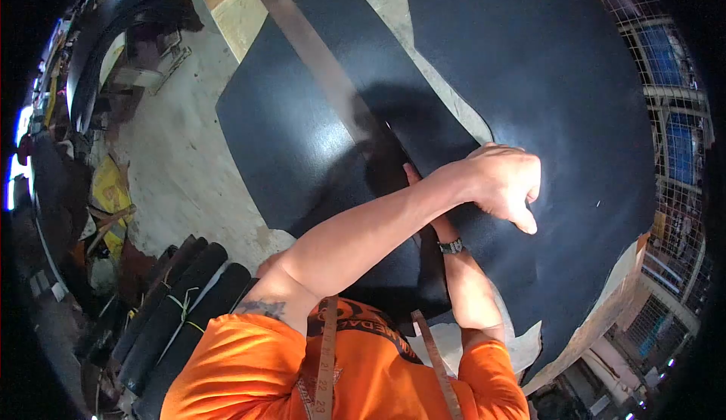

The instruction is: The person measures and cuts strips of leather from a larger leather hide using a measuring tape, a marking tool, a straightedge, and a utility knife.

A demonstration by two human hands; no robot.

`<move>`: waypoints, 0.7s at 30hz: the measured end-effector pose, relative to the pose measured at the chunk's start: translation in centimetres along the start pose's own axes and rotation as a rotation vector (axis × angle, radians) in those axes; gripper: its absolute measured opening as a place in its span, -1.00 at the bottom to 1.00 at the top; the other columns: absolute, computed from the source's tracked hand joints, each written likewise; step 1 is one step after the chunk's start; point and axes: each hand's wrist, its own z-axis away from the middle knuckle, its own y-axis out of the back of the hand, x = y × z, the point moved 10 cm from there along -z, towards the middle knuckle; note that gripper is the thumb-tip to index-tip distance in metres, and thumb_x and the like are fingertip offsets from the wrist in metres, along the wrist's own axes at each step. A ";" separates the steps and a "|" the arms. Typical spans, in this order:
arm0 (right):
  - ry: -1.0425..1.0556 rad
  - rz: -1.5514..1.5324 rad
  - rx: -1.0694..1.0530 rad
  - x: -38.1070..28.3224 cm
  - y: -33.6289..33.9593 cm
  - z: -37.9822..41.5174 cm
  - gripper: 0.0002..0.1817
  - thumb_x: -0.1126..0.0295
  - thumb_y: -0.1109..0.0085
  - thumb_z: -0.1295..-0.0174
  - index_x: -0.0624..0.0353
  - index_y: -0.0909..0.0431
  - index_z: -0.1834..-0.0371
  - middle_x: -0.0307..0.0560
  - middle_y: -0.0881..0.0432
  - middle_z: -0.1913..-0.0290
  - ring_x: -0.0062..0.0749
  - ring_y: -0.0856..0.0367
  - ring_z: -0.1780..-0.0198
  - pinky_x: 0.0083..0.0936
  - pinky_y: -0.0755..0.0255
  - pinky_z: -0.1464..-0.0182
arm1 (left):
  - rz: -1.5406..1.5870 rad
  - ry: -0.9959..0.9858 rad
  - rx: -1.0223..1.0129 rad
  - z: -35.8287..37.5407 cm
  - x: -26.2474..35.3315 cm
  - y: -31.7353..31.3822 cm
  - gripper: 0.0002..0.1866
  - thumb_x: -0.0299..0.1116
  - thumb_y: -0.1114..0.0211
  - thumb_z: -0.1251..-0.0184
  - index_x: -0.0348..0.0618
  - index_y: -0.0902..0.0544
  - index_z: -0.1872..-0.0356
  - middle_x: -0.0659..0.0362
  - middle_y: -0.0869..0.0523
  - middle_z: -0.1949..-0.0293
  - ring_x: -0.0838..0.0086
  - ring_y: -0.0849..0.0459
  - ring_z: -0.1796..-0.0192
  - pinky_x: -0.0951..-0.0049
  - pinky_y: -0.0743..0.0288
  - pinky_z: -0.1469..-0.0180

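Observation:
My left hand [508, 182] is curled into a fist with the thumb bent down, over the edge of a black leather-like sheet; whatever its fingers hold is out of sight. Beneath that forearm lies my right hand [444, 229], mostly hidden, a watch on its wrist. One stretched fingertip shows past the forearm, close beside a long metal straightedge [314, 57]. The straightedge runs diagonally across a cut black sheet [265, 136]. A larger black sheet [544, 80] spreads to the right of my left hand.
Several black rolls [178, 306], one tied with string, stand at lower left. A yellow bag [110, 193] lies near the left side on the pale floor [178, 148]. Wire mesh racks [669, 133] line the right. A measuring tape [327, 359] hangs down my front.

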 end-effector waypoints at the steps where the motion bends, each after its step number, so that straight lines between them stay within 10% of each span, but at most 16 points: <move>1: -0.005 -0.007 0.011 0.0 -0.1 -0.1 -0.43 0.11 0.13 -0.59 0.18 -0.23 -0.54 -0.03 -0.28 -0.51 -0.36 -0.19 -0.51 -0.34 0.00 -0.53 | 0.004 -0.001 0.005 0.2 0.1 0.1 -0.48 -0.05 -0.48 0.06 -0.32 -0.45 0.74 -0.03 -0.36 0.76 0.14 -0.44 0.63 0.12 -0.38 0.44; 21: -0.213 -0.117 0.179 -2.7 0.7 0.8 -0.41 0.11 0.15 -0.59 0.20 -0.16 -0.56 -0.02 -0.21 -0.54 -0.33 -0.13 -0.54 -0.31 0.01 -0.55 | -0.090 0.172 -0.069 -3.1 -2.7 -1.0 -0.49 0.02 -0.48 0.03 -0.29 -0.80 0.27 -0.17 -0.74 0.43 0.05 -0.77 0.28 0.16 -0.62 0.12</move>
